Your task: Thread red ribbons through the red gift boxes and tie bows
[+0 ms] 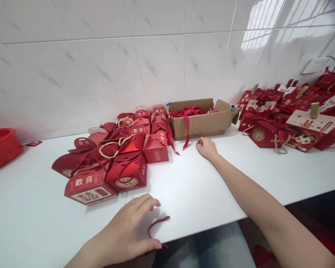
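- L hand [130, 227]: fingers spread, released, nr dk-red cord [155, 222]
- R hand [208, 148]: clenched, can't tell if holding; by cardbd box [201, 127] w/ red ribbons [194, 111]

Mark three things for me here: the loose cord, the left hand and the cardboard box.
Loose cord [156, 222]: head view, on its upper stretch.
Left hand [128, 229]: head view, on its back.
Cardboard box [203, 126]: head view, on its front wall.

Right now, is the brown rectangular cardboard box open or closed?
The brown rectangular cardboard box is open: crimson ribbons show inside, one hanging over its front.
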`<state>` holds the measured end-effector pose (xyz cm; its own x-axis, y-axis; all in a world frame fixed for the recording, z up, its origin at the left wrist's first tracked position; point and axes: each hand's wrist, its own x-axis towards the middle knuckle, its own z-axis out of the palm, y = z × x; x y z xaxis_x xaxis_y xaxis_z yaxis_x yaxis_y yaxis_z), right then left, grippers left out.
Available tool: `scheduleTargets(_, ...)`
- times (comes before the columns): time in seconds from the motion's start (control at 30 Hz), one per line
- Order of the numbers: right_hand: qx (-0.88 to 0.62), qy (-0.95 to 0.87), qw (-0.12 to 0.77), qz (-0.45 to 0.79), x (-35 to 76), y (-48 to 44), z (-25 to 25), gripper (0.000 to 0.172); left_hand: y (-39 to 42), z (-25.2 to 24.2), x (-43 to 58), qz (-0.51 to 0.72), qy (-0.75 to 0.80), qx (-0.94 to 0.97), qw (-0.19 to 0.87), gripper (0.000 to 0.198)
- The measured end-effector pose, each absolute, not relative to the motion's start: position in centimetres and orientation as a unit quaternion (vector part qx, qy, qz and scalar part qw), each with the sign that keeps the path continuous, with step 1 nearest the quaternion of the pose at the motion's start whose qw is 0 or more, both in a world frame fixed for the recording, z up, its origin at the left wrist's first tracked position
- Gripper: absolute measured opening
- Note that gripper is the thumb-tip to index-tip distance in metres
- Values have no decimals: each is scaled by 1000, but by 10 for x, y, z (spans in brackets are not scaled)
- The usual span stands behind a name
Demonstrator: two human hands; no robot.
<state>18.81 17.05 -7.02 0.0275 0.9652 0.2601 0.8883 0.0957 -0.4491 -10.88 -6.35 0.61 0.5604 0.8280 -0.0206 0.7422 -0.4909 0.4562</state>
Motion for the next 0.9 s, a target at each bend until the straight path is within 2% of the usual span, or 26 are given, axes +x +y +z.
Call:
scheduleTargets(0.07,-663,-698,257,77,190,169,-71,16,-70,2,-113,79,518,831,188,57)
scheduleTargets(0.17,-657,-703,260,83,191,169,-72,17,-70,-8,-112,63,575,792,196,41)
scheduleTargets(0.3,-648,-703,274,101,193,167,-72,17,-57,-17,-102,110,615,758,185,26)
scheduleTargets(0.63,-561,-732,343,179,180,150,-65,25,-25,-27,-80,197,609,750,170,16)
scheduleTargets(0.9,-341,-865,263,258,149,117,-52,16,19,-39,-39,241,571,777,111,15)
